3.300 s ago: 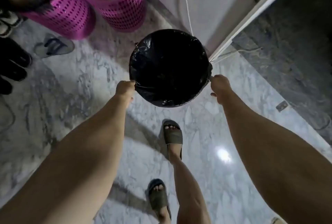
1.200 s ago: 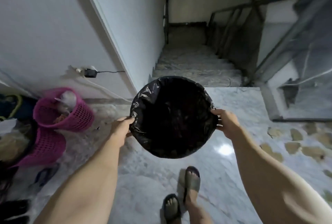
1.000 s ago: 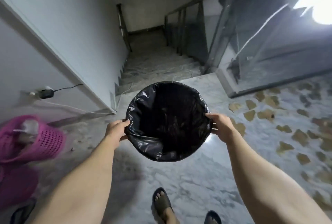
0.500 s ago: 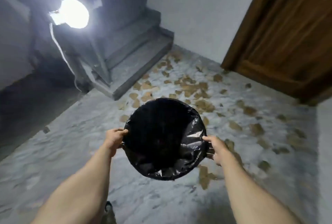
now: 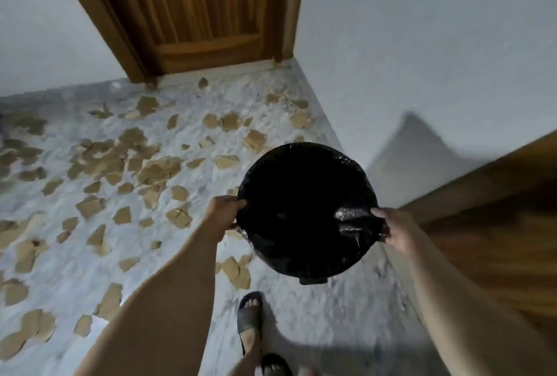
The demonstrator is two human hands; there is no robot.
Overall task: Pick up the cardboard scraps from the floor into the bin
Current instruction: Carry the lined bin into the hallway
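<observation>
I hold a round bin (image 5: pixel 304 209) lined with a black plastic bag above the floor, right of centre. My left hand (image 5: pixel 224 209) grips its left rim and my right hand (image 5: pixel 394 229) grips its right rim. Several brown cardboard scraps (image 5: pixel 156 169) lie scattered over the marble floor to the left of and beyond the bin, with a few more (image 5: pixel 238 271) just under its near left side. The bin's inside is too dark to see into.
A wooden door (image 5: pixel 196 10) stands shut at the far end, white walls on either side. Another wooden panel (image 5: pixel 497 218) runs close along the right. My sandalled feet (image 5: pixel 250 315) stand on the marble floor (image 5: pixel 69 270) below the bin.
I have turned from the stairs toward the door and the scrap-covered floor, carrying the bin along. The bin now sits further right in view; both hands keep their hold.
</observation>
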